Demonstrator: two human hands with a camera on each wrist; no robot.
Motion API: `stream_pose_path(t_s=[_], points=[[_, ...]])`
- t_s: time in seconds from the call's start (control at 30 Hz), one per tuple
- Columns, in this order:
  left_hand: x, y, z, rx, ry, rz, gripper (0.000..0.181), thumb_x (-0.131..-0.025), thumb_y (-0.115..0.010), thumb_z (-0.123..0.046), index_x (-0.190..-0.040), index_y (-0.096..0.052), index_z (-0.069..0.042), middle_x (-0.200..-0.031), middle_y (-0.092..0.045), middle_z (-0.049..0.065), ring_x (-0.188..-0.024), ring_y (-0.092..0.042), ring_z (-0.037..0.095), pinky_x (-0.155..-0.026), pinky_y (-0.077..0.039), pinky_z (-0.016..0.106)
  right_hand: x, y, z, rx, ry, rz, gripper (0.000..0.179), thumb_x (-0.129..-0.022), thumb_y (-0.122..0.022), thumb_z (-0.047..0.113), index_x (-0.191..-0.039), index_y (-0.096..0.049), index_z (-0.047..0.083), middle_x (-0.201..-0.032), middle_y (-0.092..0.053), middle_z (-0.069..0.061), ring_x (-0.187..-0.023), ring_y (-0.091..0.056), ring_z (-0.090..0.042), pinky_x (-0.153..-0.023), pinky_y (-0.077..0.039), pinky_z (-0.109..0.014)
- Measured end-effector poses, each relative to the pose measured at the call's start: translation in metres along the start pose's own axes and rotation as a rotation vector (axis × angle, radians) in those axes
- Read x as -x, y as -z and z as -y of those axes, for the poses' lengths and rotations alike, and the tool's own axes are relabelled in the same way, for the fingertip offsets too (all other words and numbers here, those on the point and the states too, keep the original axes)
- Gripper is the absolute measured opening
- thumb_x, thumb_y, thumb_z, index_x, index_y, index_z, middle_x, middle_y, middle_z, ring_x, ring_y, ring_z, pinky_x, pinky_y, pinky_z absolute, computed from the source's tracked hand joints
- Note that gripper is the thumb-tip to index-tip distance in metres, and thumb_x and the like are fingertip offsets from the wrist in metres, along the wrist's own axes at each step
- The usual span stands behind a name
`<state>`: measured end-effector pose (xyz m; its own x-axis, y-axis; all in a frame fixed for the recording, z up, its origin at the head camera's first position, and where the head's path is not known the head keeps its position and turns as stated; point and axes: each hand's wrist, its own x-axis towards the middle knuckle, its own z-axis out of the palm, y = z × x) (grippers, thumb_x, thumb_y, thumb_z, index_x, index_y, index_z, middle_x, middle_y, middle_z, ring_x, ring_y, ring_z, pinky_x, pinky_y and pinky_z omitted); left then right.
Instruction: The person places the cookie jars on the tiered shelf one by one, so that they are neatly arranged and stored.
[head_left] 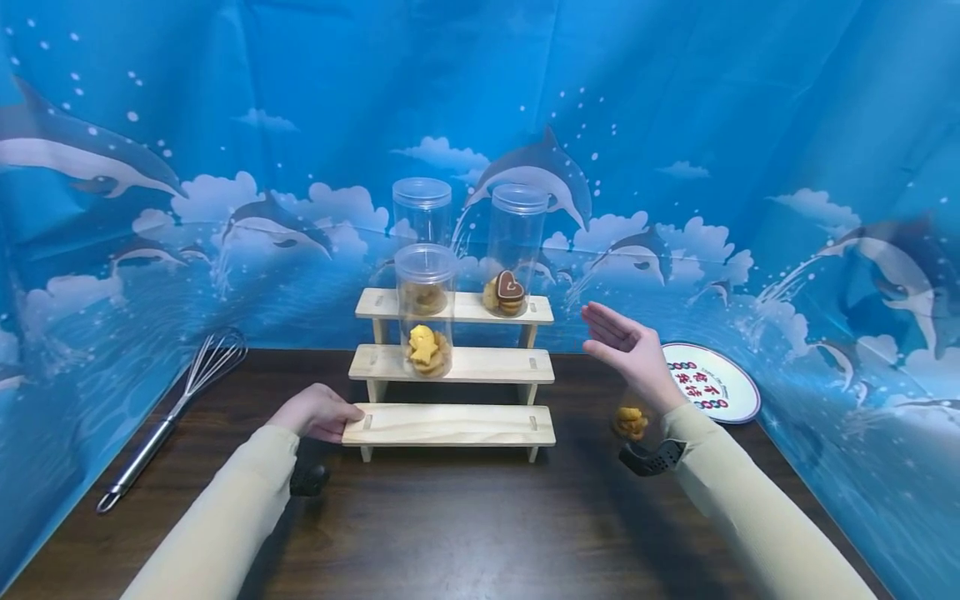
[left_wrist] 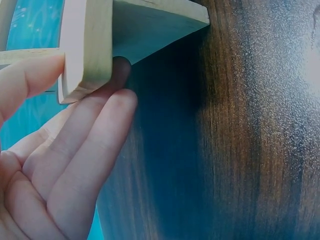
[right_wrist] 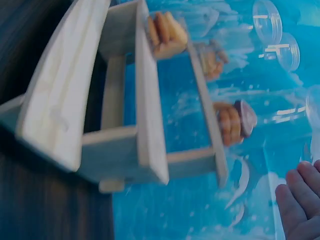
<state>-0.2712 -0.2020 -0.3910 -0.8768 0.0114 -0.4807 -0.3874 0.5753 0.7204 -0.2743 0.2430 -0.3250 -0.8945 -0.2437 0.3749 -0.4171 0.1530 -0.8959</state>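
A three-step wooden display stand (head_left: 450,423) stands mid-table. My left hand (head_left: 318,412) grips the left end of its lowest step, thumb on top and fingers underneath, as the left wrist view shows at the board's edge (left_wrist: 97,45). One clear lidded jar (head_left: 426,287) with cookies and a yellow shaped piece is on the middle step. On the top step are two more clear jars, the left one (head_left: 422,196) partly hidden, the right one (head_left: 517,233) holding a heart-shaped chocolate cookie (head_left: 510,287). My right hand (head_left: 622,342) is held in the air right of the stand, fingers straight, holding nothing.
Beside my right wrist is a small pile of cookies (head_left: 631,422), partly hidden by the arm. A white oval plate with red lettering (head_left: 716,379) lies behind that arm. At the far left rests a metal whisk (head_left: 176,412). A blue dolphin-print curtain (head_left: 337,100) surrounds the dark table.
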Motion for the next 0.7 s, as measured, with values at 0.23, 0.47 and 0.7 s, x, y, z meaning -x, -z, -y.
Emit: stream_pose_path(t_s=[0.23, 0.47, 0.7], points=[[0.000, 0.001, 0.002, 0.002, -0.010, 0.021, 0.034, -0.088, -0.064, -0.012, -0.104, -0.058, 0.017, -0.069, -0.064, 0.005, -0.061, -0.063, 0.012, -0.066, -0.059, 0.032, 0.022, 0.024, -0.006, 0.113, -0.031, -0.021, 0.059, -0.092, -0.063, 0.015, -0.145, -0.038, 0.009, -0.146, -0.042, -0.013, -0.132, -0.044, -0.014, -0.098, -0.044, -0.018], [-0.002, 0.003, 0.003, -0.002, -0.015, 0.036, 0.035, -0.088, -0.064, -0.014, -0.106, -0.058, 0.016, -0.069, -0.064, 0.005, -0.061, -0.063, 0.011, -0.066, -0.059, 0.031, 0.038, 0.048, -0.025, 0.201, -0.073, -0.112, 0.060, -0.092, -0.062, 0.017, -0.147, -0.036, 0.014, -0.148, -0.038, -0.012, -0.135, -0.039, -0.017, -0.100, -0.041, -0.016], [-0.004, 0.003, 0.004, -0.007, -0.017, 0.041, 0.035, -0.088, -0.064, -0.014, -0.105, -0.059, 0.016, -0.069, -0.064, 0.005, -0.061, -0.063, 0.012, -0.066, -0.059, 0.031, 0.051, 0.066, -0.050, 0.313, -0.169, -0.187, 0.064, -0.091, -0.064, 0.030, -0.146, -0.037, 0.012, -0.147, -0.040, -0.013, -0.133, -0.041, -0.028, -0.094, -0.042, -0.010]])
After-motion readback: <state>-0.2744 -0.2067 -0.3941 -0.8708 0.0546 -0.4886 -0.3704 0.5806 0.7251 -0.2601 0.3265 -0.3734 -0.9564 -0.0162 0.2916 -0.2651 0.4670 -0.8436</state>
